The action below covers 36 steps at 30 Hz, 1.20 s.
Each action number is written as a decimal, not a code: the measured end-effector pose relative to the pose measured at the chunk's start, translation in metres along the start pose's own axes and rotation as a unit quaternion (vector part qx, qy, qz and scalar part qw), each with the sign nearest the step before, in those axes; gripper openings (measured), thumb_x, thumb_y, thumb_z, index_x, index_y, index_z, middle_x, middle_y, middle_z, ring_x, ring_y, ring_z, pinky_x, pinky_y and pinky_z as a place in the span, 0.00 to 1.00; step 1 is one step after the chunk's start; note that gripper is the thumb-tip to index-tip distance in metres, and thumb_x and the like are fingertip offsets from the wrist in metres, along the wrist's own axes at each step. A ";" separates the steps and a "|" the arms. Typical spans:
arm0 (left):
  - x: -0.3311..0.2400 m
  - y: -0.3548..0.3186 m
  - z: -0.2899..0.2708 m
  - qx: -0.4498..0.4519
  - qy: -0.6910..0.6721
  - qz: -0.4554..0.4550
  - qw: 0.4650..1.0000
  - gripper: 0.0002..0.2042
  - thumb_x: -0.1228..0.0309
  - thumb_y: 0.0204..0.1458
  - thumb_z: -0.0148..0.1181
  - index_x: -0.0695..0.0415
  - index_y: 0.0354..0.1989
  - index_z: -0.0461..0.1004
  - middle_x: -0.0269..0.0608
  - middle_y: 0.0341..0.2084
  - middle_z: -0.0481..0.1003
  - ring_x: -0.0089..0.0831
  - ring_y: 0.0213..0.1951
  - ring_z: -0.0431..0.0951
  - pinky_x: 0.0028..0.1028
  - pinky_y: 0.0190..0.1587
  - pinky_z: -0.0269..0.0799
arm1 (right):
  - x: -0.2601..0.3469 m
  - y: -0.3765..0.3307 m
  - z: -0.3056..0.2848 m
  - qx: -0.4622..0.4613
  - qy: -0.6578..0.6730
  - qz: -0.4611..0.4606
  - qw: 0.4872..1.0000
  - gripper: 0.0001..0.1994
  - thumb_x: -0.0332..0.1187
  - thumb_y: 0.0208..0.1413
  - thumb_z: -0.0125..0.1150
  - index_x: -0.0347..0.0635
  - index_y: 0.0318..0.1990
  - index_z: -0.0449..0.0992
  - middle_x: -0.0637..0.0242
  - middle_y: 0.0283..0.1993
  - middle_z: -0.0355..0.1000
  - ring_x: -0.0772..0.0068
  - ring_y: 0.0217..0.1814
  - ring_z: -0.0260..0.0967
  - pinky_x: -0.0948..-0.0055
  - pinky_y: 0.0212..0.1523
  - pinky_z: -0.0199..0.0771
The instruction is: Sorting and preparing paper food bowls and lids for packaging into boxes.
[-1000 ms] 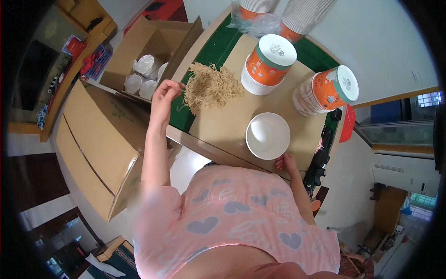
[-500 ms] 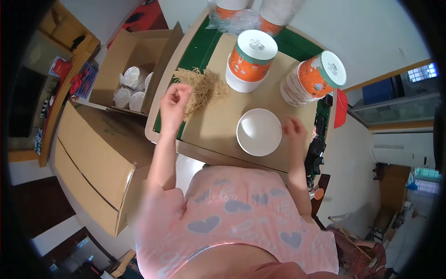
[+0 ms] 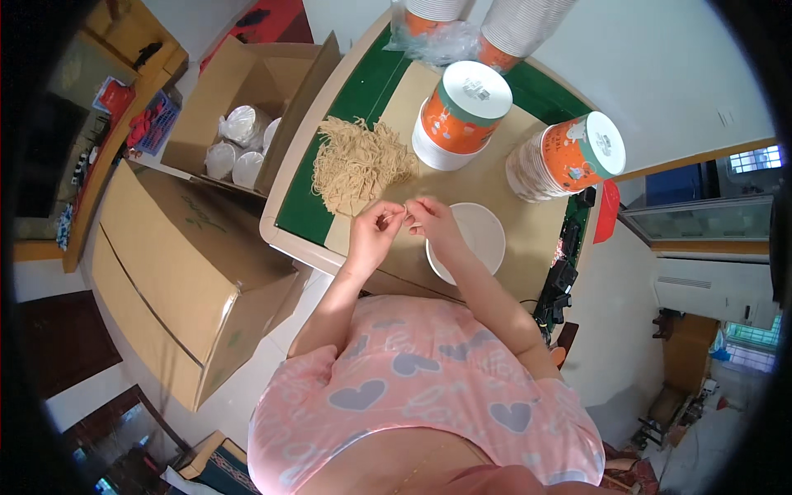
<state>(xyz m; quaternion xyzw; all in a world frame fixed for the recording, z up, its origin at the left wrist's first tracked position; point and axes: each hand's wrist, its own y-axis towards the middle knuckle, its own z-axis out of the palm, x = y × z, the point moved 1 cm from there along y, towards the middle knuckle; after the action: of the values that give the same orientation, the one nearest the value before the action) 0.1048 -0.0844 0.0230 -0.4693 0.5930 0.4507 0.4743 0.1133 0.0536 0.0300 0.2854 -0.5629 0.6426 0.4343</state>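
Note:
My left hand (image 3: pixel 375 231) and my right hand (image 3: pixel 431 221) meet fingertip to fingertip over the table, pinching a thin tan string (image 3: pixel 406 211) between them. A loose pile of the same tan strings (image 3: pixel 357 162) lies just beyond my left hand on the brown board. A white bowl (image 3: pixel 476 239) sits on the board right beside my right hand, partly hidden by it.
Two stacks of orange-and-white paper cups (image 3: pixel 460 111) (image 3: pixel 571 157) stand behind the bowl, more bagged stacks (image 3: pixel 437 29) at the far edge. An open cardboard box with white cups (image 3: pixel 239 140) and a closed large box (image 3: pixel 177 272) stand left of the green-topped table (image 3: pixel 301 214).
My left hand came off the string pile and my right hand left the bowl's rim; both now meet in the middle holding a string.

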 end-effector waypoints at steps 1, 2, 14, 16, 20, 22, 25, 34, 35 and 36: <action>-0.001 0.000 0.000 -0.006 0.006 0.001 1.000 0.01 0.77 0.48 0.59 0.60 0.29 0.74 0.30 0.18 0.68 0.16 0.20 0.64 0.19 0.22 0.60 | 0.003 0.001 0.001 0.000 0.021 0.027 0.999 0.11 0.39 0.55 0.55 0.40 0.34 0.74 0.72 0.28 0.70 0.83 0.28 0.65 0.82 0.29 0.65; -0.003 0.002 0.000 -0.012 0.012 0.005 1.000 0.02 0.77 0.48 0.59 0.60 0.29 0.74 0.32 0.19 0.68 0.17 0.20 0.65 0.19 0.22 0.61 | 0.005 0.003 0.002 0.000 0.020 0.028 0.999 0.11 0.39 0.55 0.55 0.40 0.34 0.74 0.72 0.28 0.70 0.83 0.28 0.65 0.82 0.29 0.65; 0.025 0.039 -0.049 -0.011 0.291 0.065 0.954 0.09 0.65 0.49 0.59 0.51 0.37 0.79 0.36 0.26 0.74 0.34 0.27 0.76 0.30 0.29 0.70 | 0.096 -0.021 -0.020 -0.053 0.259 -0.185 0.946 0.05 0.32 0.58 0.50 0.40 0.34 0.69 0.70 0.26 0.65 0.77 0.31 0.65 0.75 0.39 0.70; 0.041 0.048 -0.065 -0.017 0.335 0.089 0.938 0.09 0.65 0.49 0.59 0.50 0.37 0.79 0.36 0.26 0.74 0.34 0.26 0.75 0.30 0.28 0.70 | 0.114 -0.040 -0.037 -0.028 0.285 -0.209 0.935 0.04 0.31 0.58 0.51 0.41 0.34 0.68 0.76 0.19 0.55 0.84 0.21 0.54 0.81 0.26 0.60; 0.053 0.060 -0.084 -0.033 0.386 0.072 0.919 0.08 0.66 0.49 0.59 0.50 0.35 0.80 0.36 0.27 0.75 0.36 0.29 0.76 0.31 0.31 0.70 | 0.145 -0.097 -0.057 -0.164 0.190 -0.298 0.921 0.04 0.29 0.57 0.50 0.39 0.36 0.69 0.80 0.16 0.46 0.88 0.15 0.39 0.83 0.16 0.41; 0.054 0.062 -0.085 -0.035 0.380 0.050 0.923 0.07 0.67 0.48 0.59 0.51 0.35 0.80 0.37 0.28 0.75 0.36 0.30 0.76 0.30 0.32 0.70 | 0.156 -0.124 -0.073 -0.175 0.194 -0.378 0.888 0.05 0.30 0.58 0.50 0.38 0.37 0.69 0.80 0.17 0.46 0.88 0.16 0.40 0.83 0.16 0.40; 0.049 0.053 -0.063 0.000 0.291 0.012 0.957 0.09 0.65 0.50 0.57 0.55 0.34 0.79 0.44 0.30 0.75 0.41 0.34 0.76 0.34 0.39 0.70 | 0.159 -0.162 -0.110 -0.260 0.126 -0.480 0.828 0.05 0.30 0.59 0.50 0.38 0.36 0.70 0.79 0.17 0.47 0.88 0.17 0.40 0.84 0.17 0.40; 0.016 0.015 0.061 0.212 0.361 0.024 0.908 0.07 0.73 0.44 0.53 0.54 0.31 0.75 0.44 0.27 0.76 0.44 0.31 0.77 0.41 0.36 0.72 | 0.110 -0.170 -0.124 -0.384 -0.027 -0.360 0.850 0.05 0.31 0.56 0.55 0.40 0.37 0.73 0.80 0.18 0.57 0.91 0.16 0.46 0.88 0.17 0.44; 0.013 0.022 0.056 0.210 0.392 0.048 0.895 0.07 0.73 0.44 0.52 0.53 0.31 0.75 0.43 0.27 0.76 0.43 0.30 0.77 0.40 0.36 0.72 | 0.095 -0.159 -0.118 -0.354 -0.054 -0.316 0.879 0.04 0.31 0.56 0.56 0.42 0.36 0.74 0.81 0.19 0.60 0.92 0.17 0.48 0.87 0.17 0.46; 0.015 0.028 0.052 0.209 0.420 0.076 0.880 0.08 0.74 0.45 0.51 0.52 0.31 0.76 0.43 0.27 0.76 0.41 0.30 0.77 0.39 0.35 0.73 | 0.069 -0.147 -0.120 -0.322 -0.086 -0.265 0.905 0.04 0.31 0.56 0.56 0.43 0.35 0.74 0.80 0.20 0.62 0.91 0.18 0.51 0.87 0.18 0.47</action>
<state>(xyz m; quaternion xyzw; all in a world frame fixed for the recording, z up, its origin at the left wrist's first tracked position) 0.0825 -0.0315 0.0031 -0.4580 0.8507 0.1115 0.2326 0.2260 0.1848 0.1347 0.3224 -0.6783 0.2604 0.6067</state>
